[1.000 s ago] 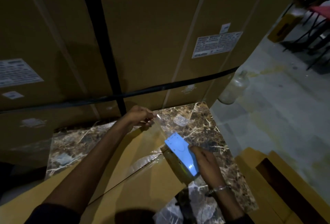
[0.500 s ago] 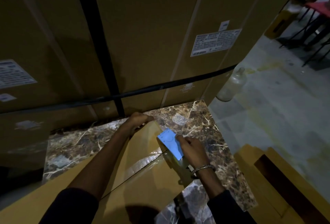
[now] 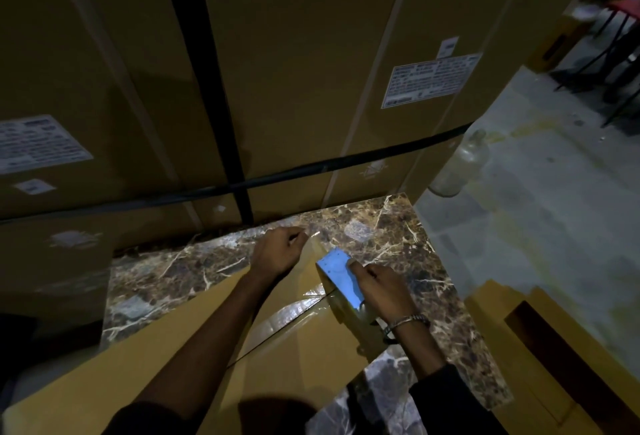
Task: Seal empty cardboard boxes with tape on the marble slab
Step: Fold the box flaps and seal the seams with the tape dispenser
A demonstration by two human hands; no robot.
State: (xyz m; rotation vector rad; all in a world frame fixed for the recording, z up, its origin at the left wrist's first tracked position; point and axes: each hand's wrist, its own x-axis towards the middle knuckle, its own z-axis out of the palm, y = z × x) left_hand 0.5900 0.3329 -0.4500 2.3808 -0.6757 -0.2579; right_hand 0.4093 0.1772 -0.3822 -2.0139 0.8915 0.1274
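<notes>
A flat brown cardboard box [image 3: 162, 362] lies on the dark veined marble slab [image 3: 173, 268], its centre seam running toward me. My right hand [image 3: 381, 287] grips a blue tape dispenser [image 3: 339, 277] pressed on the box near its far corner. Clear tape [image 3: 294, 311] shines along the seam beside the dispenser. My left hand [image 3: 277, 251] rests at the box's far edge, fingers pinched on the loose tape end [image 3: 313, 234]. A bracelet is on my right wrist.
Tall strapped cartons [image 3: 294, 70] with white labels stand right behind the slab. A plastic bottle [image 3: 460, 164] sits on the concrete floor at the right. More cardboard pieces [image 3: 554, 348] lie at the lower right. Chair legs show at the top right.
My right hand has carried the dispenser forward along the seam toward the box's far edge. My left hand stays pinched at the far edge, shifting slightly.
</notes>
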